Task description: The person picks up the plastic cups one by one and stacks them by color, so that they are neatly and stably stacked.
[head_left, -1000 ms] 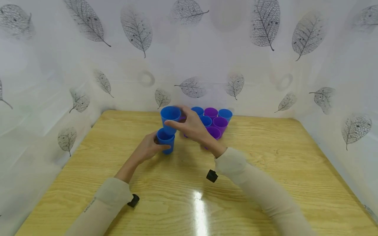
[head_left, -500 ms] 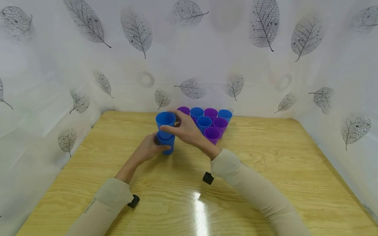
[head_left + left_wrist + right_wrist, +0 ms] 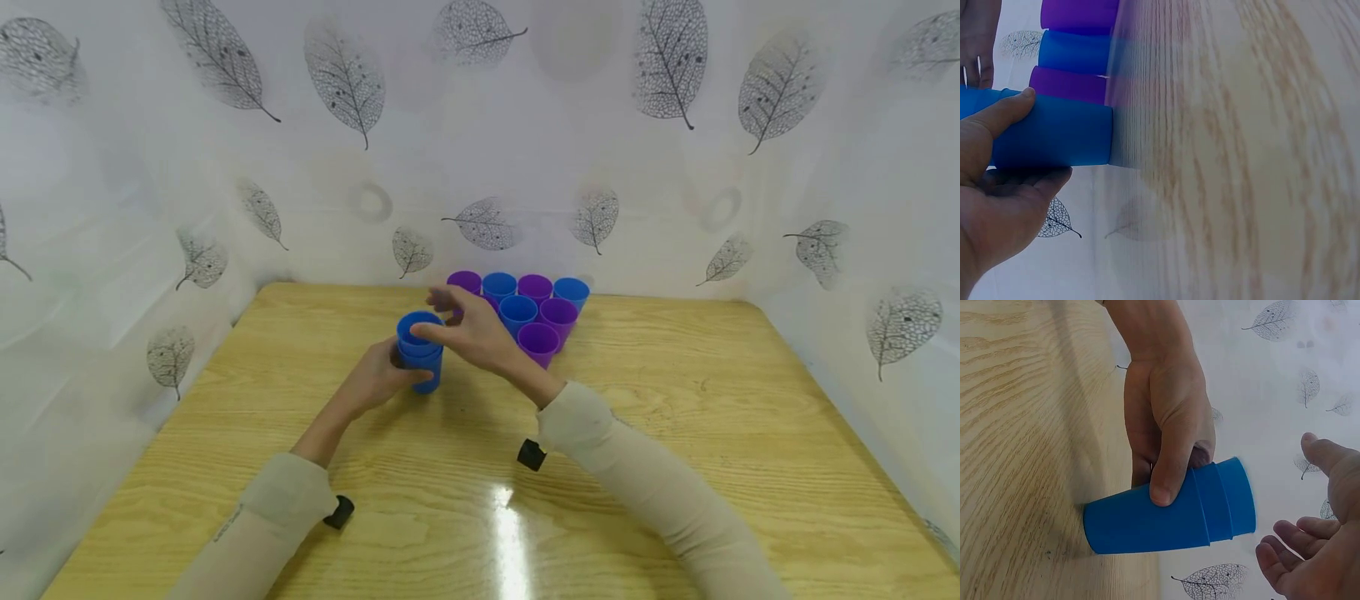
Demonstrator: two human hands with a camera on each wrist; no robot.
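From my head camera I look forward and down, from farthest back, over the wooden tabletop (image 3: 675,467) to the leaf-print backdrop (image 3: 480,125). My left-wrist view is close and turned sideways, the tabletop filling its right side; it faces past the left hand (image 3: 378,375) to the nested blue cups (image 3: 422,371). My right-wrist view, also close and sideways, puts the tabletop at left. All three share those cups and both hands; head and left wrist share the purple cups (image 3: 1069,84).
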